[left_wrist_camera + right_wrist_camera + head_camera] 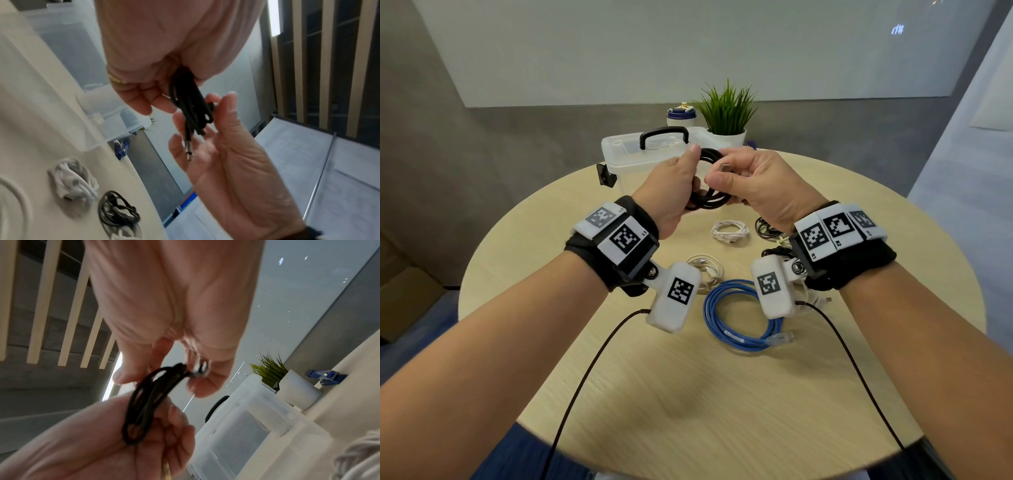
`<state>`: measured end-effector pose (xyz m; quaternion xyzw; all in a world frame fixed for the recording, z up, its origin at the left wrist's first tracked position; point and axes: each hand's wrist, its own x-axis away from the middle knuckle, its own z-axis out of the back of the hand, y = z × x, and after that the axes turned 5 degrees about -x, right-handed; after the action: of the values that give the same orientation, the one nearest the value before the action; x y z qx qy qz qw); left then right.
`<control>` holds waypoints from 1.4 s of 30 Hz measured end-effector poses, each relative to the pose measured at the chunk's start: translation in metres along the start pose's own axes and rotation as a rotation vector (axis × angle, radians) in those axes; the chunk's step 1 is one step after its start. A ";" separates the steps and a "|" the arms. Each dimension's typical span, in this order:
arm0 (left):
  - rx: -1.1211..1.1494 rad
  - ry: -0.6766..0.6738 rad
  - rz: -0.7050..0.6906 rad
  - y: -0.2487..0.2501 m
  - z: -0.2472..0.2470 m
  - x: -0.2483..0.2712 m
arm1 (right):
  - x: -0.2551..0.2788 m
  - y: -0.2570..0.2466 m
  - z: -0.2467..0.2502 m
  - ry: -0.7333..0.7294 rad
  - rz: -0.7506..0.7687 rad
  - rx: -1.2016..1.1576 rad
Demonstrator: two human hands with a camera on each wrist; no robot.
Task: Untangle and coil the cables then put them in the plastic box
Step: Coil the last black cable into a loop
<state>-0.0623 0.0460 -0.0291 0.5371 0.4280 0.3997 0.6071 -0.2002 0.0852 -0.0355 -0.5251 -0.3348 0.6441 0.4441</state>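
Gripping the black cable coil mid-frame above the table, the left hand clamps the loops while the right hand pinches its metal plug, and this light, springy cord looks best held across the bundled strands.

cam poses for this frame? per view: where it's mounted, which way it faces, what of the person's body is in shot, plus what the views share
Head: worn on the head, looks forward and down at the round table; shows both forearms, the left hand and the right hand.
Left wrist: under the left wrist, looks along the palm; shows the left hand's fingers and the right hand opposite.
Right wrist: under the right wrist, looks along the palm toward the plastic box; shows both hands.
Shared: all three see the black cable coil gripped by both hands, and the box.
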 end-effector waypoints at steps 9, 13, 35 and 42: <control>-0.184 0.138 -0.046 -0.008 0.007 -0.011 | -0.003 0.003 -0.002 0.221 0.122 -0.025; -0.154 0.157 -0.057 -0.011 0.008 -0.014 | -0.008 0.005 0.001 0.289 0.092 -0.129; 0.161 -0.108 -0.184 -0.016 0.001 -0.002 | -0.010 0.001 -0.001 0.240 -0.261 -0.322; 0.153 -0.149 -0.155 -0.019 0.003 -0.001 | -0.008 0.004 -0.005 0.227 -0.247 -0.225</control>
<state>-0.0593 0.0422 -0.0472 0.5752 0.4513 0.2769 0.6236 -0.1955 0.0756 -0.0371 -0.5955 -0.4143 0.4802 0.4931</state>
